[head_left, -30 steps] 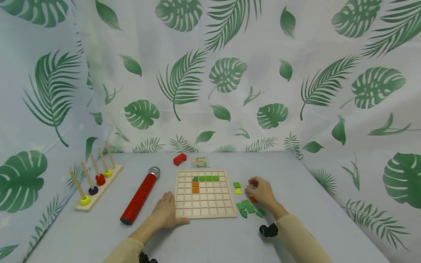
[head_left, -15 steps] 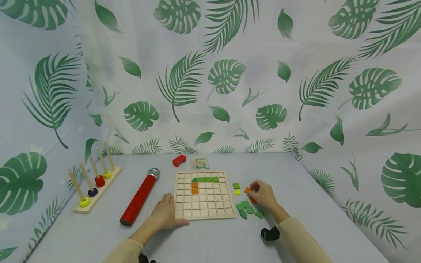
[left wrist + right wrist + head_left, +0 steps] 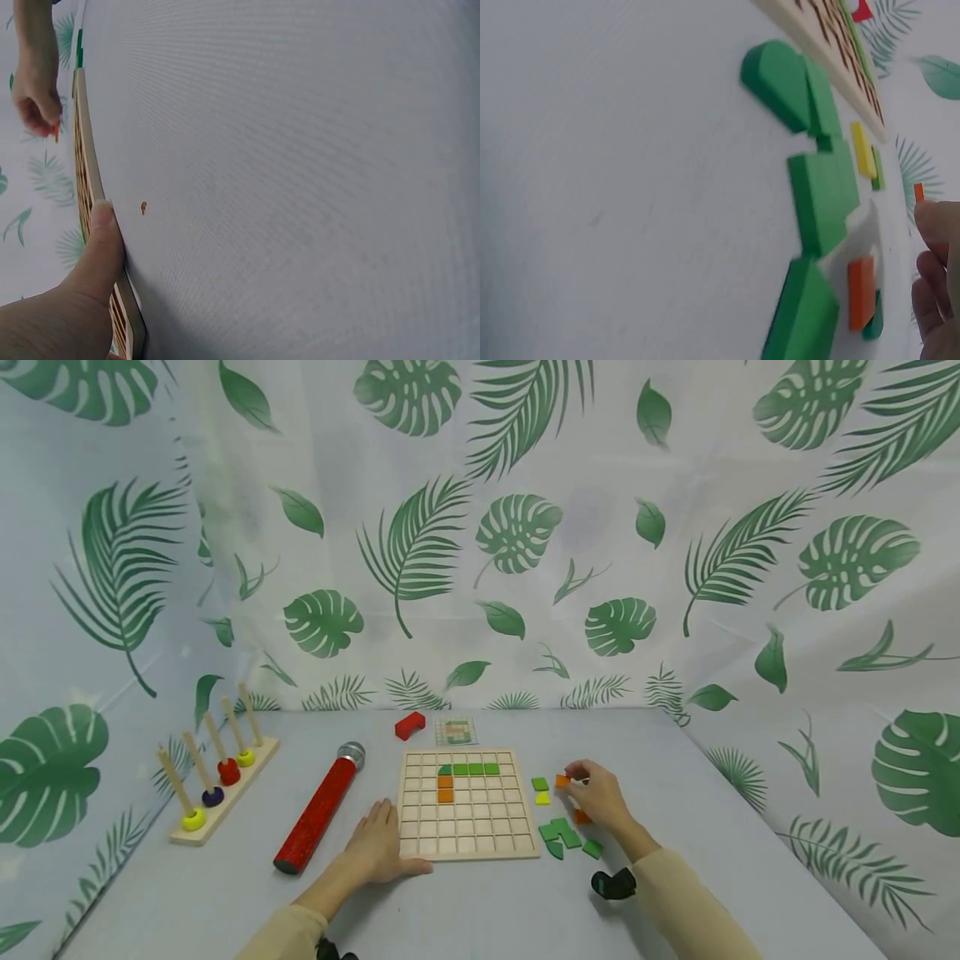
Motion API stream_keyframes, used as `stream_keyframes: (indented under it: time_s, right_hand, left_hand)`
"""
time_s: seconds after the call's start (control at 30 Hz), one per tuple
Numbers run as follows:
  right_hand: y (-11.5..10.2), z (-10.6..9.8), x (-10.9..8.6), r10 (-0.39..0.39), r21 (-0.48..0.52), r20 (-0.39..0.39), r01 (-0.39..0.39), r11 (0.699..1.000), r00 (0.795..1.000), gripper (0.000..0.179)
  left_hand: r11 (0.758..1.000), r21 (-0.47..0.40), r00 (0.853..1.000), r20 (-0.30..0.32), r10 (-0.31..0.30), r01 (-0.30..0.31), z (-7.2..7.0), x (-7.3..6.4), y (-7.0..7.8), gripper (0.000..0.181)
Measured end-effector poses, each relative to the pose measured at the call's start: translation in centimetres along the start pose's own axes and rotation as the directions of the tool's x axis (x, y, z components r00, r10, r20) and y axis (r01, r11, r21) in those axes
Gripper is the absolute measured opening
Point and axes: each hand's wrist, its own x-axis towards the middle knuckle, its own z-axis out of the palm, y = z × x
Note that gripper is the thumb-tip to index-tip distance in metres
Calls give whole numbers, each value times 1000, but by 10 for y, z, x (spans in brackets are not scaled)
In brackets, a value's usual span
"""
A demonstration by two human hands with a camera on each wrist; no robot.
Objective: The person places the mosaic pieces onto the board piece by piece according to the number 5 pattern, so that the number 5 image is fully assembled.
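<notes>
A square wooden grid board [image 3: 480,827] lies flat in the head view, with a green quarter-round corner tile, several green squares and two orange squares in its cells. My left hand [image 3: 375,843] rests at the board's left edge, fingers extended; its thumb [image 3: 103,244] lies along the near edge. Between thumb and fingertips, my right hand [image 3: 600,796] pinches an orange square tile [image 3: 562,781], lifted above the table right of the board. Below that hand lies another orange tile [image 3: 861,292]. Close by are a yellow tile [image 3: 542,797] and several green tiles [image 3: 570,837].
Left of the board lie a red toy microphone [image 3: 318,810] and a wooden peg stand [image 3: 247,768] with coloured rings. Behind the board are a red arched block [image 3: 409,725] and a pattern card [image 3: 456,730]. A leaf-print curtain [image 3: 480,635] encloses the table.
The right hand has come up from the loose tiles with one orange tile now showing at its fingertips. Another orange tile stays on the table beneath. The left hand has not moved.
</notes>
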Motion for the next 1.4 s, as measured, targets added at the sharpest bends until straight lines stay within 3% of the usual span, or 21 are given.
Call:
stream_keyframes:
  time_s: [0.4, 0.73, 0.93, 1.13, 1.4]
  right_hand:
    - [-34, 33, 4, -142, 76, 52, 138, 988, 989, 24]
    - [-64, 67, 0, -238, 119, 115, 224, 967, 964, 21]
    - [-78, 86, 3, -307, 120, 158, 290, 949, 939, 23]
    - [-90, 98, 3, -328, 132, 195, 307, 943, 924, 22]
    - [-99, 108, 3, -319, 92, 209, 306, 948, 924, 21]
  left_hand:
    - [1000, -5, 1000, 5, -8, 8, 1, 1, -1, 114]
    - [1000, -4, 1000, 3, -5, 5, 0, -2, -1, 113]
    - [1000, 5, 1000, 9, -9, 9, -3, -1, 3, 113]
    - [1000, -8, 1000, 5, 6, -6, -3, -2, 3, 114]
    - [1000, -9, 1000, 0, 2, -2, -3, -1, 1, 114]
